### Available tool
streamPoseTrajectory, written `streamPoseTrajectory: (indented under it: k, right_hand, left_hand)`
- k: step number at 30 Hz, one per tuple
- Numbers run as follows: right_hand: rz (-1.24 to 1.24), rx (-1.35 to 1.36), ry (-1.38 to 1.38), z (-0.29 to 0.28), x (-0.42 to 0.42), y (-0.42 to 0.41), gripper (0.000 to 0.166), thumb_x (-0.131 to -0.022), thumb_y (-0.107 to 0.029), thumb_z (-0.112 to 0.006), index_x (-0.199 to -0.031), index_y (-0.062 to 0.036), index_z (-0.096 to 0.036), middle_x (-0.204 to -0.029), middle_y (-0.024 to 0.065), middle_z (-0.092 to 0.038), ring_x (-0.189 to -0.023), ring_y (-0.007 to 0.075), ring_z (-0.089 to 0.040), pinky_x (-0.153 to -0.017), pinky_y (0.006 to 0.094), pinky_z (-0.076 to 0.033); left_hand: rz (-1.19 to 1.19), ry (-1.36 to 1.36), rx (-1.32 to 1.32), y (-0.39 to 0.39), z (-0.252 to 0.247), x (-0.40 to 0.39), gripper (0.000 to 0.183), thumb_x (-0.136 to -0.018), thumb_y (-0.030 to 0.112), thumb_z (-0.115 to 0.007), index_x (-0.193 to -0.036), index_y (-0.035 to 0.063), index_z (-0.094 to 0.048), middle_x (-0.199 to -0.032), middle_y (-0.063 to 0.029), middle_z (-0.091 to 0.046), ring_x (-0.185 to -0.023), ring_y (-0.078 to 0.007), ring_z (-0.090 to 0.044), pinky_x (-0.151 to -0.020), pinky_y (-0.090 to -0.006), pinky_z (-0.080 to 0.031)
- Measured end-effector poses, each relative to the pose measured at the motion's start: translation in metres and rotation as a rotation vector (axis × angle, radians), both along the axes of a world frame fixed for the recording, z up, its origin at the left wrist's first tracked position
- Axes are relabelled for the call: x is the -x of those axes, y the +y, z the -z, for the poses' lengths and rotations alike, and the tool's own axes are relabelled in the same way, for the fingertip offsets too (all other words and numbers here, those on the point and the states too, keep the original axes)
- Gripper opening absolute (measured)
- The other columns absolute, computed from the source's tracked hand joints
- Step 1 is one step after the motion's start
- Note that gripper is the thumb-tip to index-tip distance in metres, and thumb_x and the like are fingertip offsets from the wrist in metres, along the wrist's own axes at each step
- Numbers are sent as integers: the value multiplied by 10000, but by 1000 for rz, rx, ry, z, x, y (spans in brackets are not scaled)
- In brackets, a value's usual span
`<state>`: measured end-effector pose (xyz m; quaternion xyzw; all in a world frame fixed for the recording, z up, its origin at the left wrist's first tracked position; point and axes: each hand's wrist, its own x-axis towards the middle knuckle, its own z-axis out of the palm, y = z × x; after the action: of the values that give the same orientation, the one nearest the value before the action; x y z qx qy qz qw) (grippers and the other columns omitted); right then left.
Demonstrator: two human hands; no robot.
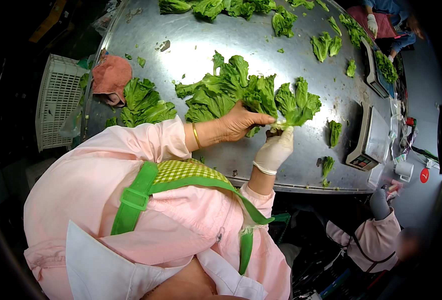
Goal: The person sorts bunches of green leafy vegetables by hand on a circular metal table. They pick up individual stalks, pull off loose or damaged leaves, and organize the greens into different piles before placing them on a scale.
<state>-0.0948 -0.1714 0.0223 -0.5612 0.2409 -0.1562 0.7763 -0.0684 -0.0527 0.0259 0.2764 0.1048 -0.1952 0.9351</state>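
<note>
My left hand (239, 122), bare with a gold-coloured bangle at the wrist, is closed around a green leafy lettuce (260, 94). Its thumb reaches to the pale stem end. My right hand (275, 150) wears a whitish glove and pinches the base of a smaller lettuce bunch (299, 107), whose leaves fan out to the right. Both hands meet at the pale stem ends, and some fingertips are hidden. Beyond my left wrist, a pile of loose lettuce (217, 92) rests on the metal table (206, 41). More lettuce (144, 103) lies left of my forearm.
A reddish cloth (112, 77) lies at the table's left edge, beside a white plastic crate (59, 101). Two weighing scales (371, 137) stand to the right, near a white mug (404, 170). Co-workers are at the far right (386, 22) and lower right (374, 240).
</note>
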Motion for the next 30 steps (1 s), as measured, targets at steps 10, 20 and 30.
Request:
streamPoseTrajectory:
  k: [10, 20, 30]
  right_hand:
    - [-381, 860, 120, 27, 19, -51, 357, -858, -153, -662, -1158, 22, -580, -1091, 164, -588, -972, 250, -571, -888, 350, -443]
    - [-716, 1125, -107, 75, 21, -12, 334, -808, -74, -614, -1125, 16, -556, -1091, 219, -562, -1040, 385, -519, -928, 441, -409]
    - [310, 1029, 318, 46, 22, -224, 495, -821, -34, -659, -1278, 31, -482, -1171, 154, -550, -1028, 263, -564, -914, 343, -448]
  left_hand:
    - [134, 17, 68, 13, 2, -17, 293, -793, 13, -714, -1057, 68, -596, -945, -38, -647, -880, -147, -627, -771, -285, -522]
    - [282, 266, -338, -56, 29, -71, 386, -762, 119, -761, -1086, 33, -570, -992, -76, -625, -873, -214, -594, -761, -371, -495]
    - [95, 76, -737, -120, 69, -126, 686, -742, 25, -720, -1299, -13, -322, -1154, -161, -537, -1029, -232, -562, -861, -319, -490]
